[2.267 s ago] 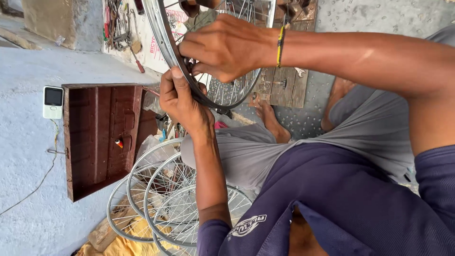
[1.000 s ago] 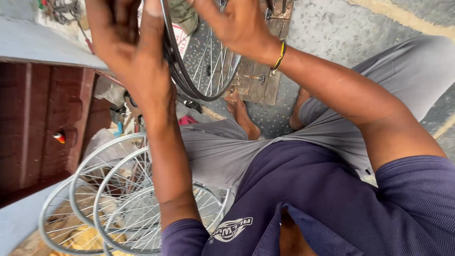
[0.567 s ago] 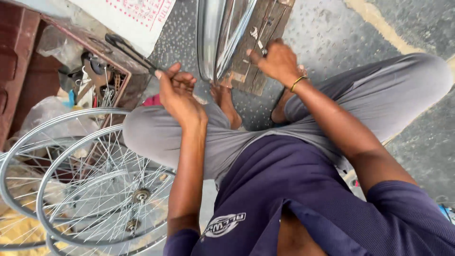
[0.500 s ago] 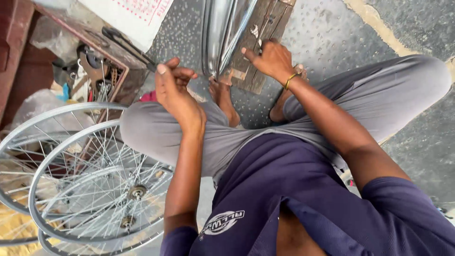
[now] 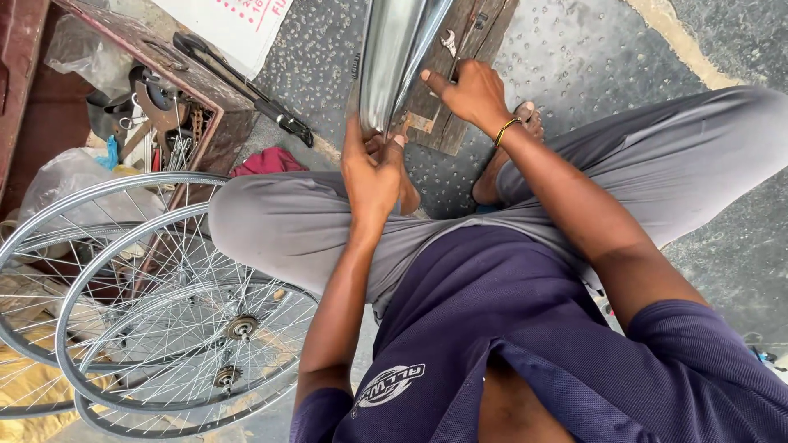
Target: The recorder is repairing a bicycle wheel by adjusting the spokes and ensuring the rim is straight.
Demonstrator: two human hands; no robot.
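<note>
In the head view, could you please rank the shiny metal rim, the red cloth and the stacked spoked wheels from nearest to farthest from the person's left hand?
From the left hand:
1. Shiny metal rim, gripped by that hand, just above it.
2. Red cloth, on the ground to the picture's left, beside the knee.
3. Stacked spoked wheels, lower left, farthest.

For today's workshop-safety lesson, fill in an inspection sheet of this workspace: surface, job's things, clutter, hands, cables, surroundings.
Surface: speckled dark floor, a wooden board lying on it.
Job's things: shiny metal wheel rim standing on edge between the knees.
Clutter: spoked wheels stacked at the person's left; red cloth; open tool box.
Hands: left hand grips the rim's lower edge; right hand rests against its side, fingers extended.
Cables: nothing seen.
Surroundings: bicycle pump; plastic bag.
</note>
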